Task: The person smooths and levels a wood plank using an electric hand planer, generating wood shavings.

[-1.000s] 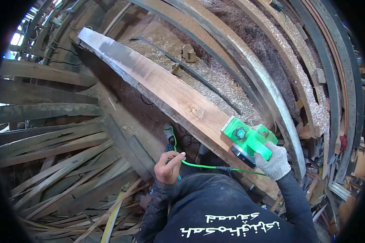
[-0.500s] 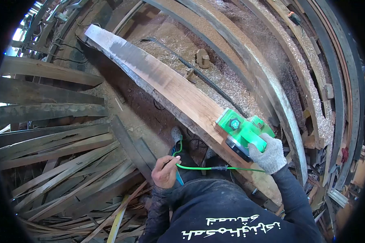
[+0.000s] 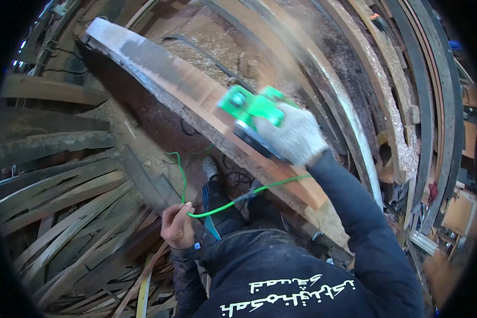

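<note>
A long, thick wooden beam [image 3: 196, 85] runs diagonally from upper left to lower right, its upper face partly pale and freshly cut. On that face rests a green electric planer [image 3: 262, 107]. My gloved right hand [image 3: 296, 135] is closed around the planer's rear handle, slightly blurred by motion. Dust or shavings fly off beyond the tool. Off to the near side of the beam, my bare left hand [image 3: 177, 225] pinches the green power cord [image 3: 222, 206], which stretches across to the planer. Behind the glove, the cord's end is hidden.
Curved timbers [image 3: 355, 106] stand in rows on the right. Stacked planks [image 3: 63, 201] fill the left. Beyond the beam, a dark metal bar [image 3: 204, 53] and a wood block [image 3: 247, 63] lie among shavings. My shoe [image 3: 209, 167] is on the floor beside the beam.
My right hand has pushed the planer up and left along the beam. The cord, held in my left hand, has shifted left and down, and the spray of shavings shows more.
</note>
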The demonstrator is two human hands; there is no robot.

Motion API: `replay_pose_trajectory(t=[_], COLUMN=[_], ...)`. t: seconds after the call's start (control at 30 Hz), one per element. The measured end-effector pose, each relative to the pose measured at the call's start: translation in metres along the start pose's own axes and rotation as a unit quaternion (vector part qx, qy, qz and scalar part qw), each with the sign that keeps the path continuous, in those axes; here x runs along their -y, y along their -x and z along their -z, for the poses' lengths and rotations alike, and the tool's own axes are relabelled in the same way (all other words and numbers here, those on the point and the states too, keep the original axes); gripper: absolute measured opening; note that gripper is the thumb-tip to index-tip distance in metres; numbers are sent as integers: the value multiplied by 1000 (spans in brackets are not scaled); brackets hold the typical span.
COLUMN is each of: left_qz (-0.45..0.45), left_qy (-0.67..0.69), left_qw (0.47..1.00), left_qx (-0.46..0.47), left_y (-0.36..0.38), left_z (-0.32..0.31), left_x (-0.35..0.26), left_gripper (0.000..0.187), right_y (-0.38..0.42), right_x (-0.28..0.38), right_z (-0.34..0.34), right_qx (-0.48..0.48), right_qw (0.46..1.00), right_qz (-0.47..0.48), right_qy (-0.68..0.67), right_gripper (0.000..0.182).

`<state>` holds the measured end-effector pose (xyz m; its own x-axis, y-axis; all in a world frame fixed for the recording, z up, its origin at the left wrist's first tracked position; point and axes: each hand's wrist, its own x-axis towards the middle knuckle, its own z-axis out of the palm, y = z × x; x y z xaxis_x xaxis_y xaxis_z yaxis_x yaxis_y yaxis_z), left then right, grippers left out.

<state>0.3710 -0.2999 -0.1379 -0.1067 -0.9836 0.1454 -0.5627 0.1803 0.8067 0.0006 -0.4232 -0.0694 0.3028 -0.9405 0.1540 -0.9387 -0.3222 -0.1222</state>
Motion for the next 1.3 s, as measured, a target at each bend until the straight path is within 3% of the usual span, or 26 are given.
replay_pose_trajectory(t=[0.1,0.2,0.23,0.3,0.37,0.43,0.5,0.57,0.7,0.9,1.0,1.3], left_qz=[-5,-53,-58,-63,-58,-71,-40,-61,-104,-124,-123,-157], left_qy=[42,-15,-14,-15,-3,-7,32,58,60,18,18,24], left_qw=[999,998,998,997,998,997,998,994,986,986,987,971], left_qx=[-24,-20,-27,-44,-34,-30,31,65,113,105,99,177], left_y=[11,7,8,17,31,40,52,70,84,53,28,-54], left_z=[-1,10,11,9,-4,-20,-42,-69,-99,-97,-88,-62], left_x=[15,3,-2,-11,-21,-41,-71,-77,-105,-107,-96,-60], left_gripper=[39,39,38,38,37,37,38,40,40,31,35,35], right_y=[-48,-39,-23,27,89,144,212,269,332,313,299,234], right_x=[3,-3,-6,-9,-13,0,-1,-1,-5,-8,-6,9], right_z=[-6,-2,3,25,47,86,99,125,132,121,112,94], right_qx=[100,63,61,-10,-22,42,11,81,66,61,40,35], right_qw=[995,964,965,980,997,950,921,904,899,926,918,904], right_qz=[-27,-168,-166,-65,10,-228,-303,-351,-370,-331,-345,-377], right_qy=[13,-197,-196,-188,-70,-210,-244,-232,-223,-169,-194,-200], right_gripper=[24,29,29,27,21,21,21,25,25,25,27,28])
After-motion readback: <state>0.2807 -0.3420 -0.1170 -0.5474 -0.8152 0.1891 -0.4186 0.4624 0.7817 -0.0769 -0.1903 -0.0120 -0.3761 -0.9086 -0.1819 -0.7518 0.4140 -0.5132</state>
